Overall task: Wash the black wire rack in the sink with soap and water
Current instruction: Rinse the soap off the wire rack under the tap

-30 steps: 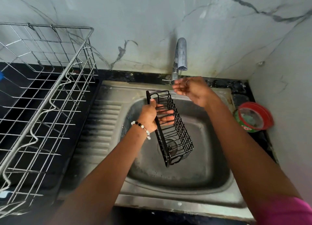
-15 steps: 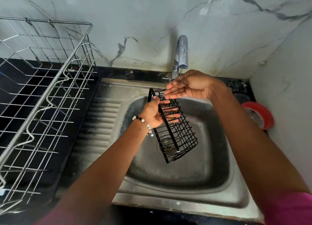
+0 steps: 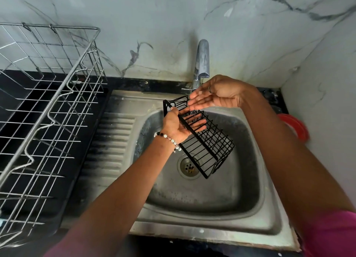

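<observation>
The left hand (image 3: 174, 124) grips the black wire rack (image 3: 200, 139) tilted over the steel sink (image 3: 212, 199), while the right hand (image 3: 217, 93), fingers straight, cups under the chrome tap (image 3: 202, 62), probably for water.

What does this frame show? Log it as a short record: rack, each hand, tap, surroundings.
rack: black wire rack, tilted, held above the sink basin
left hand: left hand grips the rack's upper end
right hand: right hand open, palm up under the tap spout
water: thin trickle at the spout
left of sink: steel dish rack
right of sink: red lid, partly hidden
</observation>
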